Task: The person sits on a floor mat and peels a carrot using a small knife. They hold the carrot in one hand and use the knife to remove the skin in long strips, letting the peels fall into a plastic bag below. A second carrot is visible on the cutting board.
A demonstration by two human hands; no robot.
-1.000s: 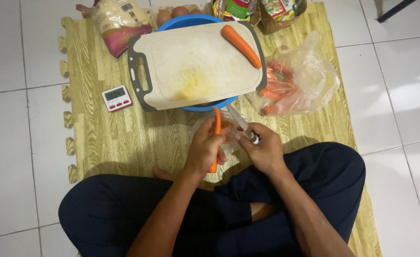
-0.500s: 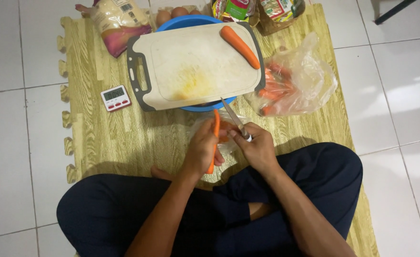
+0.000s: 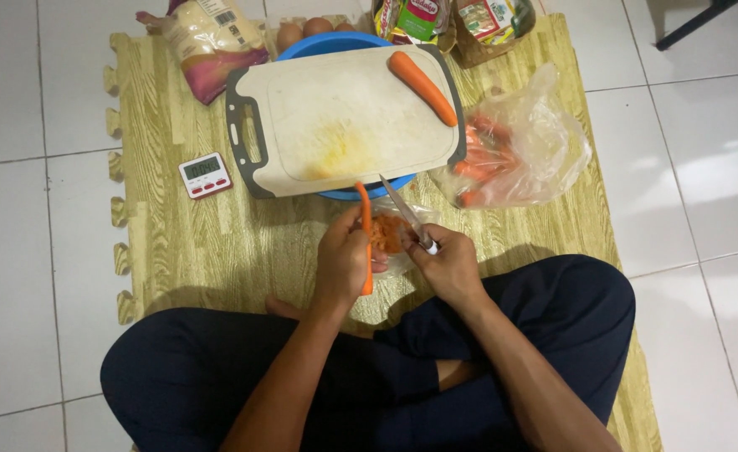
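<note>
My left hand grips a long orange carrot held lengthwise, its tip pointing toward the cutting board. My right hand holds a small knife with the blade angled up and left, close to the carrot. Under both hands lies a small clear bag with orange peelings. A white cutting board with a dark rim rests on a blue bowl, and a peeled carrot lies on its far right corner.
A clear plastic bag of carrots sits right of the board. A small white timer lies on the wood-pattern mat at left. A rice bag, eggs and packets line the far edge. My crossed legs fill the foreground.
My right hand drew back a little and the knife blade now stands clear of the carrot, pointing up toward the board. The left hand still holds the carrot in place.
</note>
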